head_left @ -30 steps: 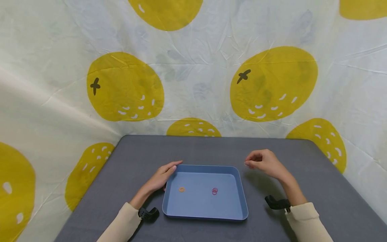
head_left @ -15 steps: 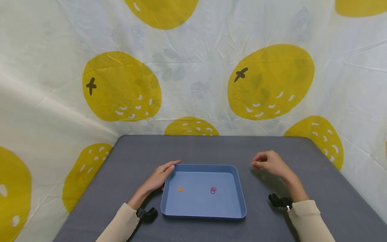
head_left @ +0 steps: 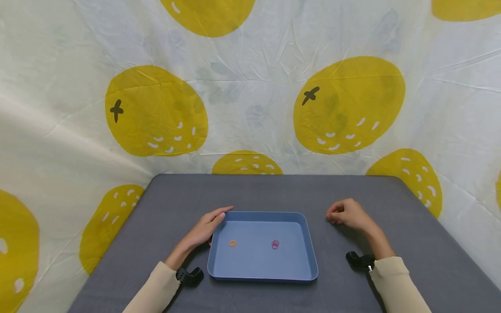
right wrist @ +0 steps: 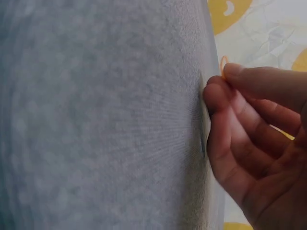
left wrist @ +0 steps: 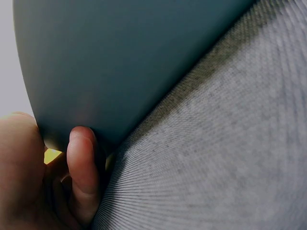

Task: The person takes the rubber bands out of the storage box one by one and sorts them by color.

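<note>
A blue tray (head_left: 266,214) lies on the grey table (head_left: 254,191). Inside it are an orange rubber band (head_left: 232,243) and a small pink bunch of bands (head_left: 275,244). My left hand (head_left: 209,224) rests with straight fingers against the tray's far left corner. In the left wrist view a fingertip (left wrist: 81,167) presses the tray's outer wall (left wrist: 120,62). My right hand (head_left: 343,214) sits curled on the table just right of the tray. In the right wrist view its fingertips (right wrist: 225,91) touch the cloth and pinch a thin orange band (right wrist: 223,64).
A wrinkled white sheet with big yellow fruit prints (head_left: 156,113) hangs behind and beside the table. Black wrist mounts (head_left: 189,276) (head_left: 360,261) sit at both cuffs. Bare grey tabletop (head_left: 411,243) stretches to the right of the tray and behind it.
My right hand has drifted a little to the right and sunk from above the table onto its surface. The left hand and the tray have stayed put.
</note>
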`<state>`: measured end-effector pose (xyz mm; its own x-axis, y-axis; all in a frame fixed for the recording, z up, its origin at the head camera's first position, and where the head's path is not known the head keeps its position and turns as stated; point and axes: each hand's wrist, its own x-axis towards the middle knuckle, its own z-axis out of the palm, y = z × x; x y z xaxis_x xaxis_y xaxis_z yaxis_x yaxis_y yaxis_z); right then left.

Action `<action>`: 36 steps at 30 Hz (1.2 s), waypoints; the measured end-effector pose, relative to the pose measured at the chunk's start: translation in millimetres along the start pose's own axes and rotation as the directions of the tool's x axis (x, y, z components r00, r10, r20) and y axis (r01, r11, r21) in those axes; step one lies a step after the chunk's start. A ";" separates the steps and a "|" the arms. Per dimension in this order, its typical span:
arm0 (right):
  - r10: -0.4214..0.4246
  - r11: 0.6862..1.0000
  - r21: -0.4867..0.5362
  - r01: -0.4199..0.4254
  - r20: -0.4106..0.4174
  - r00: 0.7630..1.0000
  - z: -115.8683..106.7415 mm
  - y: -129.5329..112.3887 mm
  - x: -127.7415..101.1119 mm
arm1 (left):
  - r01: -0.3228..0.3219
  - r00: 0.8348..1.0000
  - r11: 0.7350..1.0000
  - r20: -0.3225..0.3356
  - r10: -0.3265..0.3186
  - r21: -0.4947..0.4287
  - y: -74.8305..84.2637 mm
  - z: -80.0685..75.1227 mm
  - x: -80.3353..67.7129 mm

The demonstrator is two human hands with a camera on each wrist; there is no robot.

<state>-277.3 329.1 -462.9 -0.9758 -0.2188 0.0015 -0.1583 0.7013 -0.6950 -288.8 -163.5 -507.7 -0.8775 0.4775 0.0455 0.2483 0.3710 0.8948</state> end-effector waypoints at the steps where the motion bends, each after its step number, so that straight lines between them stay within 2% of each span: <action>1: -0.006 1.000 -0.003 0.006 0.004 1.000 0.4 0.6 0.2 | -0.001 1.000 1.000 0.001 0.001 -0.002 0.3 0.0 -0.2; 11: -0.015 0.999 -0.032 0.015 0.004 1.000 4.2 -2.3 0.5 | 0.014 1.000 1.000 -0.008 -0.014 0.013 1.2 -0.2 -1.0; 19: 0.052 0.998 -0.044 -0.053 -0.013 0.999 7.3 -5.9 2.0 | 0.016 1.000 1.000 -0.016 -0.016 0.022 0.6 0.1 -0.2; 36: 0.074 0.997 -0.033 -0.074 -0.007 0.997 6.5 -8.3 2.0 | -0.003 1.000 1.000 -0.008 0.003 -0.001 1.8 -0.5 0.0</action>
<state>-276.9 318.4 -461.8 -0.9858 -0.1617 -0.0453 -0.0903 0.7379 -0.6688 -288.6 -163.2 -505.9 -0.8799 0.4724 0.0519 0.2507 0.3686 0.8951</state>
